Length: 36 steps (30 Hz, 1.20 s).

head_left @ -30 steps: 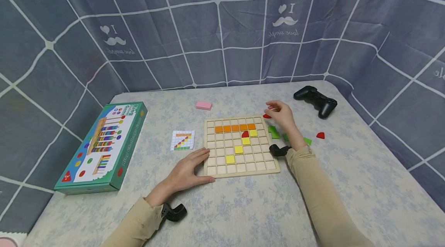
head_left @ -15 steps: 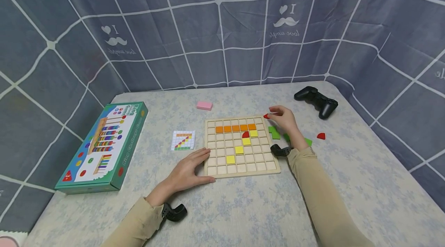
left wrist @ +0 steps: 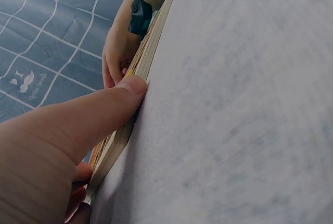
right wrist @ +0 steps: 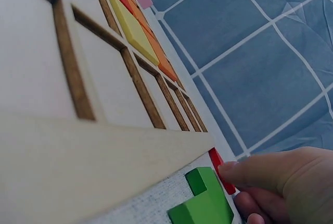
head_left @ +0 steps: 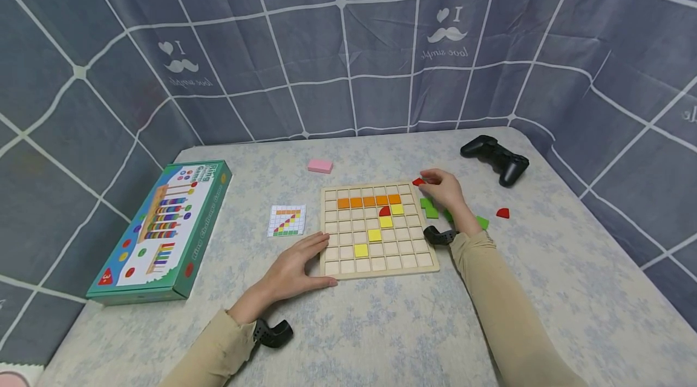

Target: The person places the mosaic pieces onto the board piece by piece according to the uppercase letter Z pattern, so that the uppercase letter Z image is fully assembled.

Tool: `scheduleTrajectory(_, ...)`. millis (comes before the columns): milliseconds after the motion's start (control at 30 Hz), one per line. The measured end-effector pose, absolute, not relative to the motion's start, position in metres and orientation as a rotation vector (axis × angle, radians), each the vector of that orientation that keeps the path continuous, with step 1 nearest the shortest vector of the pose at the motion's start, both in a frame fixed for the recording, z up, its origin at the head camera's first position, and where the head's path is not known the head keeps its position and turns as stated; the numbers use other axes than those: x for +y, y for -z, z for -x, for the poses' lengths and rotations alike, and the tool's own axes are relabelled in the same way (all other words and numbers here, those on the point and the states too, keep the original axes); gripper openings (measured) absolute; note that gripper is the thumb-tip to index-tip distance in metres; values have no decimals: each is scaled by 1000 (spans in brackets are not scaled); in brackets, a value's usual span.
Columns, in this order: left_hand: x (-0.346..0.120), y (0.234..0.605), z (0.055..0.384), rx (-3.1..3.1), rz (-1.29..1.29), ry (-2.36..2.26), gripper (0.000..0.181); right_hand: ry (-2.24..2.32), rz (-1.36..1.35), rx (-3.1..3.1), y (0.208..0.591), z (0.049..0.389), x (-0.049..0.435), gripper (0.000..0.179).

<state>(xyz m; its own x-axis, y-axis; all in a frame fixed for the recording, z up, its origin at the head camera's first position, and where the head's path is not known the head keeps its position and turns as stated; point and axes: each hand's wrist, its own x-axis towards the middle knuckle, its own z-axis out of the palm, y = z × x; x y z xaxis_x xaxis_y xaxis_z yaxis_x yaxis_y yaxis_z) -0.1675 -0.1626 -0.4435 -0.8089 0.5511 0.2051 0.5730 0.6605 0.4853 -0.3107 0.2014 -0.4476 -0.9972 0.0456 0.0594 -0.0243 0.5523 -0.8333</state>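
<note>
A wooden grid board (head_left: 360,278) lies on the table with an orange row, several yellow squares (head_left: 374,235) and a red quarter-round tile (head_left: 385,211) set in its cells. My left hand (head_left: 291,269) rests at its near left corner. In the left wrist view the thumb (left wrist: 99,117) lies straight along the board's side, with the other fingers partly hidden. Just off the far right corner my right hand (head_left: 443,187) pinches another red tile (right wrist: 222,172) between thumb and fingers. Green tiles (head_left: 429,208) lie beside the board, partly under that hand.
A card with a coloured pattern (head_left: 287,221) lies left of the board. Behind stands a pink block (head_left: 319,165). A game controller (head_left: 494,159) is at the back right, a loose red tile (head_left: 503,213) in front of it, and a boxed game (head_left: 163,227) at far left.
My right hand has come slightly toward me, its fingers closing on the red tile, which tilted and shifted by the board's corner. The left hand has stayed put.
</note>
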Motion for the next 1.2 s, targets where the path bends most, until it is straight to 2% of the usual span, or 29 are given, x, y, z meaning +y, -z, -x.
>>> scheduleTrajectory(333, -163, 445, 167, -2822, 954, 848, 85, -1309, -109, -2789, 449, 311, 200, 38)
scheduleTrajectory(667, -163, 445, 167, -2801, 966, 855, 85, -1266, -86, -2789, 447, 309, 200, 31)
scheduleTrajectory(967, -163, 445, 168, -2805, 973, 839, 84, -1228, -63, -2935, 434, 307, 200, 36)
scheduleTrajectory(1200, -163, 445, 168, -2813, 970, 847, 85, -1298, -114, -3089, 421, 306, 202, 30)
